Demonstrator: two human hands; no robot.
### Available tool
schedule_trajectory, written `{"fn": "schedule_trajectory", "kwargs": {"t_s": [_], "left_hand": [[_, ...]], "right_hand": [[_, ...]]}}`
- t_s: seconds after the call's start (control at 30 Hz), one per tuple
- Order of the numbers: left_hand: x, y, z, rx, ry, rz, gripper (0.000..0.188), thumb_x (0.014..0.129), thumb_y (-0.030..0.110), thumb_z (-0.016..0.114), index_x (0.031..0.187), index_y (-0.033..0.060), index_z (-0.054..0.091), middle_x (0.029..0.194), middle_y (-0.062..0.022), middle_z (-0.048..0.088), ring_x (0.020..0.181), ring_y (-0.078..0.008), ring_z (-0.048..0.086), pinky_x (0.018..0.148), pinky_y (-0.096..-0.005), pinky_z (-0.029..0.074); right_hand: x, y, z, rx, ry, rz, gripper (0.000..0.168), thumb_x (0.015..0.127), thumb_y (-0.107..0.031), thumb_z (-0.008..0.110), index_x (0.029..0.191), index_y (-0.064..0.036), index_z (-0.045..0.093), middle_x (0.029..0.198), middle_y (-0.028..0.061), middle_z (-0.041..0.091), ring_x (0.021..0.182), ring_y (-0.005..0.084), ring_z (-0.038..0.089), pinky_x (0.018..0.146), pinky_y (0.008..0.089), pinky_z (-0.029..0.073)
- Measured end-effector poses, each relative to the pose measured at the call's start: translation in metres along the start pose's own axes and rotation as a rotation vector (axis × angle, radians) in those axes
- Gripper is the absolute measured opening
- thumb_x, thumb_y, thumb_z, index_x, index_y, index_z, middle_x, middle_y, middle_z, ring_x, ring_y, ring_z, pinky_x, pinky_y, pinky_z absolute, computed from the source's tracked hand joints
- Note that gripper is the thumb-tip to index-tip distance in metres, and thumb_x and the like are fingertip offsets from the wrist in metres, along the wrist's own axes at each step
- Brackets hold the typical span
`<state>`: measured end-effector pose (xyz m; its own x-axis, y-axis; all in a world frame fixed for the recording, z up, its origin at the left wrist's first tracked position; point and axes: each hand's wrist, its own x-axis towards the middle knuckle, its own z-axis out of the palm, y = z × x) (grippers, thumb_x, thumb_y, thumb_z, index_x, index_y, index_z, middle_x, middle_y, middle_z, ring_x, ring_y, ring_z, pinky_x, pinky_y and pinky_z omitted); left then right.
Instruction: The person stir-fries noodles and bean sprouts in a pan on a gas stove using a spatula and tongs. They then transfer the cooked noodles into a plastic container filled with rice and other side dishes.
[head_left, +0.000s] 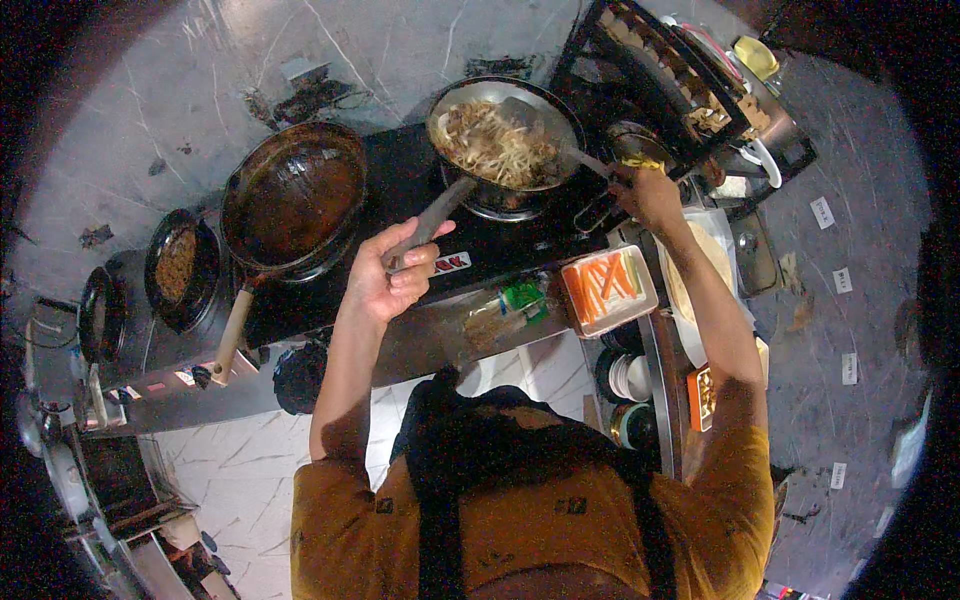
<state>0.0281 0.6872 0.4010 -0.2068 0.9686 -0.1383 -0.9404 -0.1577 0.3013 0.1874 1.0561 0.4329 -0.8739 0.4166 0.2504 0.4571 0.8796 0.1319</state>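
Observation:
My left hand (397, 271) is wrapped around the handle (441, 210) of a frying pan (566, 124), which sits on a stove burner. Inside the pan are pale strips, like bean sprouts or noodles, mixed with browned pieces (487, 146). My right hand (646, 196) grips the handle of a spatula (589, 160), whose far end reaches into the pan. Just beyond my right hand is something yellow (641, 161) in a small dark pan (626, 139); I cannot tell what it is.
A large dark wok (296, 199) with a wooden handle (232, 337) stands left. Farther left, a black pan holds brown food (176, 262). Carrot sticks (600, 285) fill a tray at the counter's front. Flatbread (697, 262) lies under my right forearm, near an orange tray (702, 397).

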Motion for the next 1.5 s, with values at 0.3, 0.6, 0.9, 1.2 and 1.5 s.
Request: {"fn": "schedule_trajectory", "kwargs": {"t_s": [0.3,0.6,0.9,1.2,1.5], "left_hand": [[-0.002,-0.002,0.000,0.018,-0.004,0.018,0.049,0.095,0.028,0.039,0.130,-0.0056,0.036,0.060,0.0017,0.040,0.038,-0.0052,0.035,0.029,-0.0182,0.031],[0.002,-0.003,0.003,0.072,-0.021,0.020,0.045,0.093,0.029,0.045,0.122,-0.0061,0.044,0.058,0.0031,0.039,0.037,-0.0038,0.032,0.029,-0.0173,0.026],[-0.001,-0.005,-0.004,-0.008,-0.017,0.021,0.050,0.097,0.029,0.035,0.133,-0.0053,0.032,0.060,0.0004,0.040,0.037,-0.0067,0.035,0.029,-0.0194,0.033],[0.001,-0.004,0.004,0.026,0.014,-0.002,0.045,0.095,0.028,0.041,0.124,-0.0062,0.043,0.056,0.0027,0.038,0.035,-0.0049,0.031,0.028,-0.0185,0.027],[0.002,-0.003,0.007,0.043,-0.014,-0.011,0.047,0.095,0.028,0.039,0.128,-0.0053,0.038,0.057,0.0021,0.039,0.035,-0.0053,0.031,0.029,-0.0189,0.028]], "right_hand": [[0.010,-0.019,-0.053,-0.341,-0.050,-0.098,0.026,0.079,-0.027,0.061,0.104,-0.023,0.066,0.074,0.0117,0.065,0.064,0.0296,0.065,0.056,0.0412,0.052],[0.136,-0.060,-0.066,-0.447,0.144,-0.454,0.012,0.074,-0.015,0.058,0.077,-0.010,0.069,0.077,0.0102,0.067,0.072,0.0291,0.067,0.063,0.0399,0.054],[0.041,-0.055,-0.169,-0.548,-0.011,-0.537,0.044,0.068,-0.015,0.067,0.110,-0.024,0.062,0.100,0.0061,0.058,0.097,0.0253,0.058,0.074,0.0374,0.050],[0.014,-0.007,-0.089,-0.505,0.095,-0.333,0.018,0.074,-0.018,0.059,0.090,-0.015,0.067,0.089,0.0100,0.064,0.077,0.0256,0.065,0.063,0.0381,0.053],[0.009,0.001,0.000,-0.146,0.046,0.171,0.025,0.084,-0.028,0.052,0.087,-0.009,0.067,0.085,0.0176,0.066,0.079,0.0304,0.067,0.067,0.0448,0.054]]}}
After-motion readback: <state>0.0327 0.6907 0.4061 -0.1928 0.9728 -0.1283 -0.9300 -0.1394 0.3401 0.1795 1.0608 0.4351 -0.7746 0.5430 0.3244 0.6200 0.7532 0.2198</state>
